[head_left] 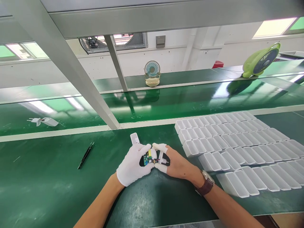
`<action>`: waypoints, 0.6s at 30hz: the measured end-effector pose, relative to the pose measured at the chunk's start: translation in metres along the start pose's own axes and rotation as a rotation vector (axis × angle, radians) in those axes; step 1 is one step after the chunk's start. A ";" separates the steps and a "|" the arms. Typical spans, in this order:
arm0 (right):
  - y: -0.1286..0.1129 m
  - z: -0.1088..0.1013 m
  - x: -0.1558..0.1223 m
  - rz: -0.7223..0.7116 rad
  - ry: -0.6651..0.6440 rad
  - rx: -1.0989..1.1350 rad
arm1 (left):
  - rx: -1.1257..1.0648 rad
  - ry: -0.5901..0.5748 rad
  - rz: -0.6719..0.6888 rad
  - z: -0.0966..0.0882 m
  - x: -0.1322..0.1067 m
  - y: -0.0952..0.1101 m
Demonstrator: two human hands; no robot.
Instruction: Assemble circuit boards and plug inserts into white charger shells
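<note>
A small green circuit board [146,158] with a yellow component sits between my two hands above the green bench. My left hand [133,164], in a white glove, grips its left side between thumb and fingers. From the right, my right hand [178,161], with white finger cots on its fingertips, pinches the white plug part [162,159] at the board's other end. How firmly board and plug part are joined I cannot tell. Just beyond my left fingers lies a white plastic case [134,138], partly hidden by the glove.
Rows of open white plastic cases [228,139] cover the bench on the right. Black tweezers [85,155] lie at left. Past the metal rail, a white plug assembly [45,121] rests on the green surface. A slanted metal post [78,72] rises ahead; a small fan [152,72] stands farther back.
</note>
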State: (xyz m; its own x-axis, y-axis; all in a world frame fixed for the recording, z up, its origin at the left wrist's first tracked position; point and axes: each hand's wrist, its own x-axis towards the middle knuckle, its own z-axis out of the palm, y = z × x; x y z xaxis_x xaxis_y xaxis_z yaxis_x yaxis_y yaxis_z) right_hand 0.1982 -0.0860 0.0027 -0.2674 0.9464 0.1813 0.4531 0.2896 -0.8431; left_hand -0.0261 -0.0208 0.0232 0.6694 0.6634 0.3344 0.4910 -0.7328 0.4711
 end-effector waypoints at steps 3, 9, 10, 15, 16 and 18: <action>-0.002 0.002 0.000 -0.008 0.023 0.034 | 0.010 0.026 -0.004 -0.002 -0.003 -0.001; -0.005 0.006 0.000 -0.029 0.145 0.080 | 0.078 0.267 -0.246 -0.022 -0.003 -0.011; -0.006 0.007 0.000 -0.027 0.157 0.093 | 0.067 0.320 -0.304 -0.024 -0.002 -0.013; -0.005 0.010 0.000 -0.038 0.189 0.112 | -0.110 0.266 -0.512 -0.016 0.008 -0.026; -0.005 0.010 0.000 -0.043 0.196 0.102 | -0.160 0.249 -0.515 -0.013 0.009 -0.028; -0.004 0.011 0.000 -0.050 0.208 0.085 | -0.255 0.227 -0.504 -0.008 0.011 -0.033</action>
State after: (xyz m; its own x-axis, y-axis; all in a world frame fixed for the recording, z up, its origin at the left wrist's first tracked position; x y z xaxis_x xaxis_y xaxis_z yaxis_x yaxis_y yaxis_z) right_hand 0.1869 -0.0884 0.0006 -0.1031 0.9428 0.3171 0.3678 0.3323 -0.8685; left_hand -0.0395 0.0114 0.0177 0.2396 0.9555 0.1720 0.5487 -0.2794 0.7880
